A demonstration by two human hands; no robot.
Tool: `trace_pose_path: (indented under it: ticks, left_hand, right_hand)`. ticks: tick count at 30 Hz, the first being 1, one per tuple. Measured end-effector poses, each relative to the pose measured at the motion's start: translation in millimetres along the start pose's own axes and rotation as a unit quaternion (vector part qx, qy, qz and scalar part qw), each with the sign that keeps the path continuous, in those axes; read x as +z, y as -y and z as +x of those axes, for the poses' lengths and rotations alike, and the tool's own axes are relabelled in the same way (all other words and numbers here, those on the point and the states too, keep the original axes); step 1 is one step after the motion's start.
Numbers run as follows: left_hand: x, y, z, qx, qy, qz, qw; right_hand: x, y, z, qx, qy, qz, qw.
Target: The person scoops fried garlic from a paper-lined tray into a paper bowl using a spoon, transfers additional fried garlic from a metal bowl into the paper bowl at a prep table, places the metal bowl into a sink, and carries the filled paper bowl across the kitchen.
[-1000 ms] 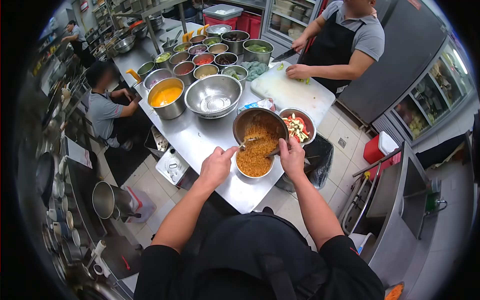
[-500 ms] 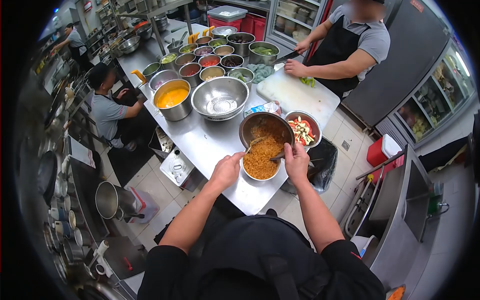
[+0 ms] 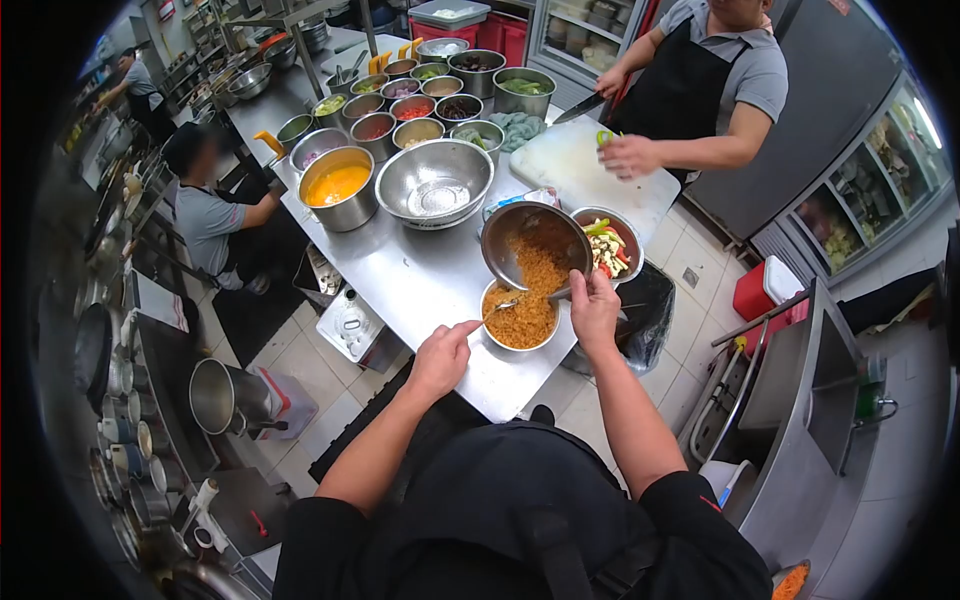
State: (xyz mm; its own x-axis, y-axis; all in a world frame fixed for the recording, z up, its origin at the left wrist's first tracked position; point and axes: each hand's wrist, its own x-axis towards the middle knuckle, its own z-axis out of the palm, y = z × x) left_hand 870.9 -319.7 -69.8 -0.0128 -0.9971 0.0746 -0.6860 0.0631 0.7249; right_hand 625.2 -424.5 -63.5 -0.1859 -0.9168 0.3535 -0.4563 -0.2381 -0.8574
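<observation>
My right hand (image 3: 594,310) grips the rim of a steel mixing bowl (image 3: 497,240), tilted over a smaller bowl (image 3: 553,338). Orange-brown grainy food that looks like rice (image 3: 522,322) fills the smaller bowl and runs up into the tilted one. My left hand (image 3: 441,362) is closed around the handle of a metal spoon (image 3: 503,306), whose head touches the food. Just right of the tilted bowl stands a bowl of cut vegetables (image 3: 607,247), red, white and green.
A large empty steel bowl (image 3: 434,182) and a pot of orange liquid (image 3: 341,188) stand on the steel table (image 3: 395,282). Several ingredient pots crowd behind. Across it, a co-worker holds a knife (image 3: 580,108) over a white cutting board (image 3: 565,165). Another person is at the left.
More food has come down from the tilted bowl. My left hand with the spoon has shifted left and down. The co-worker's hand has moved from the board with green pieces toward the vegetable bowl.
</observation>
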Motion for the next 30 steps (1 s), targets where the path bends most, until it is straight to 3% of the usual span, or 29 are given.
trace_pose_path:
  ticks: [5,9,12,15,21,24,30]
  left_hand:
    - [-11.6,-2.9,3.9,0.016,-0.045,-0.022,0.999]
    - [-42.2,-19.6,10.6,0.018,0.035,0.048,0.998]
    - [-43.0,-11.3,12.5,0.122,0.029,0.091,0.988]
    - [-42.6,-17.1,19.1,0.142,0.041,0.141,0.979]
    - [-37.0,-21.6,40.3,0.099,0.102,0.22,0.965]
    - [-51.3,-34.3,36.5,0.102,0.095,0.208,0.968]
    - [-33.3,-27.2,26.0,0.14,0.144,0.238,0.95]
  right_hand:
    - [-0.6,0.9,1.3,0.022,-0.002,0.027,0.999]
    - [3.6,-4.6,3.6,0.017,-0.005,0.033,0.999]
    - [2.7,-1.4,5.7,0.019,-0.008,0.047,0.999]
    - [0.2,-1.2,10.9,0.021,-0.008,0.051,0.998]
    - [-4.4,4.3,13.6,0.041,0.004,0.085,0.996]
    - [-5.7,0.8,16.3,-0.001,-0.013,0.028,1.0]
    - [-12.2,16.1,13.8,0.04,-0.011,0.107,0.993]
